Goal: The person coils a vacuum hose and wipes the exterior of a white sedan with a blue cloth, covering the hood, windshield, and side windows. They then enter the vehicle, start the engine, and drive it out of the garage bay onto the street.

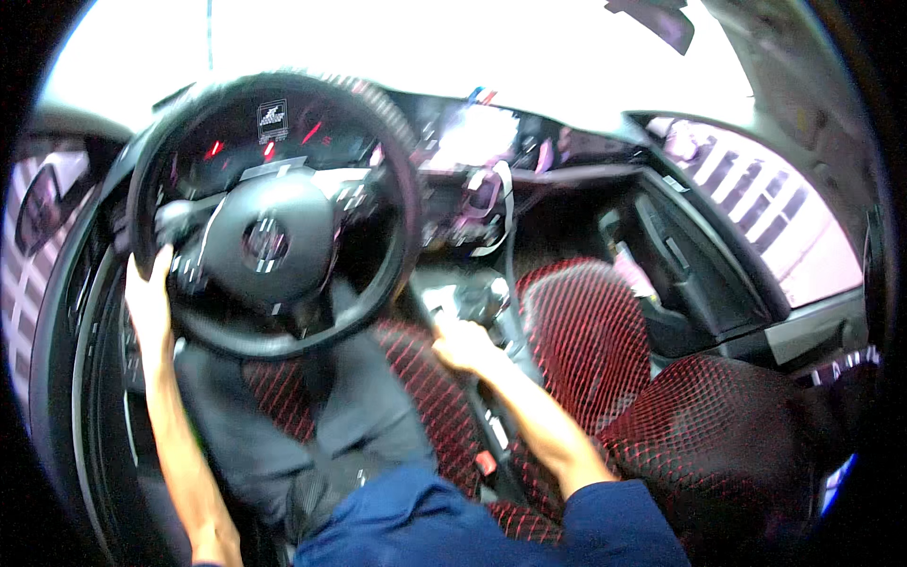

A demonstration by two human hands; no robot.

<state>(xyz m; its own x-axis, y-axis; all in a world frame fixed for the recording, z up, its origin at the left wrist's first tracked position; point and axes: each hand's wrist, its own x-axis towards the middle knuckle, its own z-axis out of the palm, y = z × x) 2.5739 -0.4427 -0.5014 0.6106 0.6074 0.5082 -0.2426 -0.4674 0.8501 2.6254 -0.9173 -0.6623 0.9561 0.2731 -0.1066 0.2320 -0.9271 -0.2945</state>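
Note:
I sit in a car's driver's seat behind a black steering wheel [275,237] with a round badge at its hub. My left hand [150,283] grips the rim at its left side, thumb on the inner edge. Over the centre console [489,294] is my right hand [462,344], fingers curled near its front end. Motion blur hides whether those fingers close on anything. Beyond the wheel, the instrument cluster [273,135] shows lit red marks and a small bright display. A bright centre screen [478,135] stands to its right.
A front passenger seat [584,333] in black and red checked fabric is at my right. A red seat-belt buckle [485,463] sits beside my seat. A pale looped strap or cable [504,205] hangs before the dash. The passenger door [680,248] has things in its pocket.

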